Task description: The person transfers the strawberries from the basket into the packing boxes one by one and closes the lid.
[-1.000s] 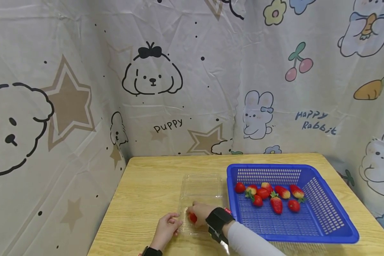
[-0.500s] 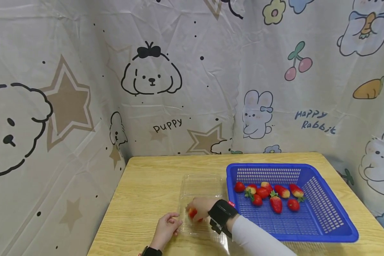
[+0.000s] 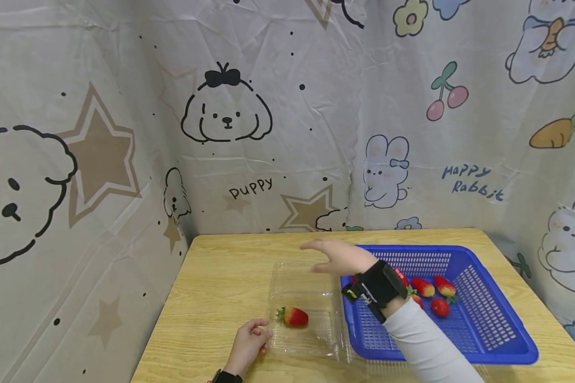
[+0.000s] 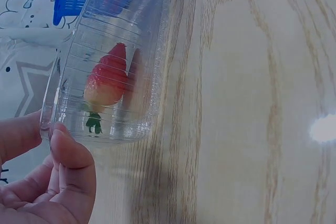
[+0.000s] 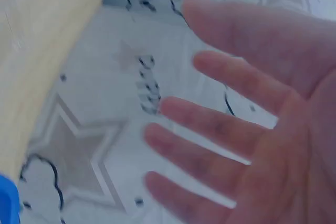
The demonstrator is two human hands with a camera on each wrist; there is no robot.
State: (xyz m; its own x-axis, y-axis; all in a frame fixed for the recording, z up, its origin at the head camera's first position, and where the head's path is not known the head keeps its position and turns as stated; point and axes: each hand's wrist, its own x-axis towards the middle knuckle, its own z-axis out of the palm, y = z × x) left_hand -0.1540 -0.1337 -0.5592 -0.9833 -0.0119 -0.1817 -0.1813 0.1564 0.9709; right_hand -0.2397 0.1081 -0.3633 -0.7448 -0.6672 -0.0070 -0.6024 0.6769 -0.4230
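Observation:
A clear plastic clamshell box (image 3: pixel 311 346) lies opened out on the table, its lid part toward the back. Inside its near half rests one strawberry (image 3: pixel 294 317), red at the tip and paler toward the green leaves. My left hand (image 3: pixel 249 340) pinches the box's left rim between thumb and finger; the left wrist view shows the thumb (image 4: pixel 71 150) against the plastic edge. My right hand (image 3: pixel 340 256) is raised over the space between the box lid and the blue basket (image 3: pixel 364 346), holding nothing. In the right wrist view its fingers (image 5: pixel 210 129) are spread and straight.
Several strawberries (image 3: pixel 422 287) lie in the blue basket on the right, some hidden behind my right wrist. The wooden table (image 3: pixel 220 282) ends at a printed cloth (image 3: pixel 268 159) hanging at the back and sides.
My right hand has let go of the strawberry in the box and moved up and to the right, toward the basket. My left hand stays at the box's rim.

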